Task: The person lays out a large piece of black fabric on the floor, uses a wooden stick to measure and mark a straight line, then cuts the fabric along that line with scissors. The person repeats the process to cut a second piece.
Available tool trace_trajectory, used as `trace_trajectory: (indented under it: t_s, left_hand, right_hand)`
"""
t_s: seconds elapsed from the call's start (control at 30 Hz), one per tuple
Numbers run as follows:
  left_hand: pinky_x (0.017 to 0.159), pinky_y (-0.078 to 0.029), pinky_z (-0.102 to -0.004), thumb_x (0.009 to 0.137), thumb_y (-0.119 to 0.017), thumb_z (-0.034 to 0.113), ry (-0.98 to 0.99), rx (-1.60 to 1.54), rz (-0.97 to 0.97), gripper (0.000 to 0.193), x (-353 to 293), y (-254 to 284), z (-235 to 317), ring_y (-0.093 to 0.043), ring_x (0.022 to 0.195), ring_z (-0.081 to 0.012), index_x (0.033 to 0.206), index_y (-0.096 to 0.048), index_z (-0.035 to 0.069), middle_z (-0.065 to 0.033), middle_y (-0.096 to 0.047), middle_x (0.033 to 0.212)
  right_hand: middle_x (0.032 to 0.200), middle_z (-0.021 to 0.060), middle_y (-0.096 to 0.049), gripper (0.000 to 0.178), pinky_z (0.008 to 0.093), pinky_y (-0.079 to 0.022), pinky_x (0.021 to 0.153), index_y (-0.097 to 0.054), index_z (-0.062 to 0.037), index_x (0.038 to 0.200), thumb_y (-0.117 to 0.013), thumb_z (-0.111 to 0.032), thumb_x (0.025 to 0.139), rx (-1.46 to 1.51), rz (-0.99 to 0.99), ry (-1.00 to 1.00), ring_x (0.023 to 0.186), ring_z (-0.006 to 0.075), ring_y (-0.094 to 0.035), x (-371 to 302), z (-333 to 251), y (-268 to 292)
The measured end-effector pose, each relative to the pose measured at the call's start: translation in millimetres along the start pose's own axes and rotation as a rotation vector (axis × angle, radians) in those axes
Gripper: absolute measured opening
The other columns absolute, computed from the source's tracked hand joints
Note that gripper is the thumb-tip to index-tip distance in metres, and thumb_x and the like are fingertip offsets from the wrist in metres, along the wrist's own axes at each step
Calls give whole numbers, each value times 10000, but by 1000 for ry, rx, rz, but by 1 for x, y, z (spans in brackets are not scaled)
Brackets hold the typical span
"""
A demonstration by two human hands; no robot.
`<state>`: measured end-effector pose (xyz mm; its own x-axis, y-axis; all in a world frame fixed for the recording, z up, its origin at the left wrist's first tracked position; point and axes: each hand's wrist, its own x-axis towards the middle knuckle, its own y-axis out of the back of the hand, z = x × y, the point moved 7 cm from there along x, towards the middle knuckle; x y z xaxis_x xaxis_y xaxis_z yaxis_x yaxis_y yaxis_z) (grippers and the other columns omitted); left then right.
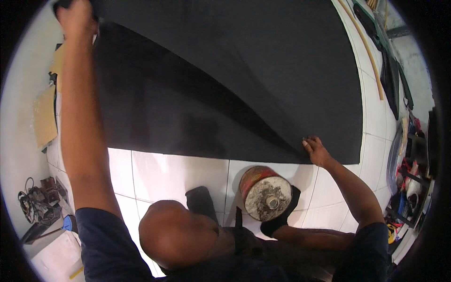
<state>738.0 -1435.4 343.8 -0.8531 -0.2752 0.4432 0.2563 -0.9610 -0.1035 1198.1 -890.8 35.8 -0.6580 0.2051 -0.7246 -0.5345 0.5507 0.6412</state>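
A large black sheet (300, 70), cloth or thin sheeting, lies across the tiled floor with a diagonal fold running through it. At the far left, my left hand (77, 19) is closed around the sheet's raised corner, the arm stretched well forward; motion blurs it a little. Close to the near edge, at the right end of the fold, my right hand (317, 151) has its fingers drawn together on the sheet. Whether a small thing is also between those fingertips, I cannot tell. A round reddish tin (266, 197) with a smudged pale top stands just in front of the sheet.
My knee (176, 232) and feet are close to the tin. A long tan strip (366, 47) lies along the right. Cluttered shelves (411, 188) line the right wall. At left are tangled cables (33, 202), a white box (56, 256) and a tan board (45, 115).
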Motion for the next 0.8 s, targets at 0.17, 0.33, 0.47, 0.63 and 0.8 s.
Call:
trace_trajectory:
  t_s: [0.17, 0.33, 0.47, 0.63, 0.8]
  left_hand:
    - [973, -506, -436, 824, -755, 73, -293, 256, 219, 435, -106, 88, 14, -660, 1055, -318, 1203, -584, -56, -178, -659, 1167]
    - [1096, -406, -382, 782, -737, -9, 429, 588, 334, 689, -236, 269, -200, -555, 1219, -319, 1395, -429, -77, -189, -531, 1389]
    - [1088, -422, -420, 756, -752, 16, 563, 464, 453, 705, -293, 286, -252, -558, 1215, -348, 1372, -429, -98, -210, -534, 1382]
    - [1062, -443, -420, 739, -712, -20, 625, 448, 593, 699, -305, 309, -259, -562, 1194, -320, 1375, -423, -66, -198, -540, 1367]
    - [1070, -432, -442, 757, -718, 23, 603, 127, 667, 713, -283, 347, -265, -560, 1202, -335, 1405, -426, -35, -204, -553, 1346]
  right_hand:
    - [1551, 218, -326, 531, 468, -355, 1170, -482, -56, 1452, -480, -402, 1049, 90, 306, 58, 1430, 373, -377, -4, 32, -31]
    - [1534, 217, -356, 591, 426, -373, 1147, -519, -24, 1416, -632, -398, 972, 93, 392, 37, 1418, 371, -399, -7, -1, -31]
    - [1533, 223, -359, 615, 428, -370, 1145, -528, -15, 1407, -673, -390, 942, 100, 435, 29, 1421, 373, -392, -10, 3, -27]
    - [1532, 238, -349, 634, 466, -399, 1126, -519, -25, 1405, -677, -411, 929, 23, 435, 78, 1409, 396, -402, -7, 8, -30]
    - [1499, 256, -375, 677, 434, -343, 1149, -517, 56, 1395, -691, -404, 929, 50, 446, 128, 1404, 386, -392, -6, 7, -34]
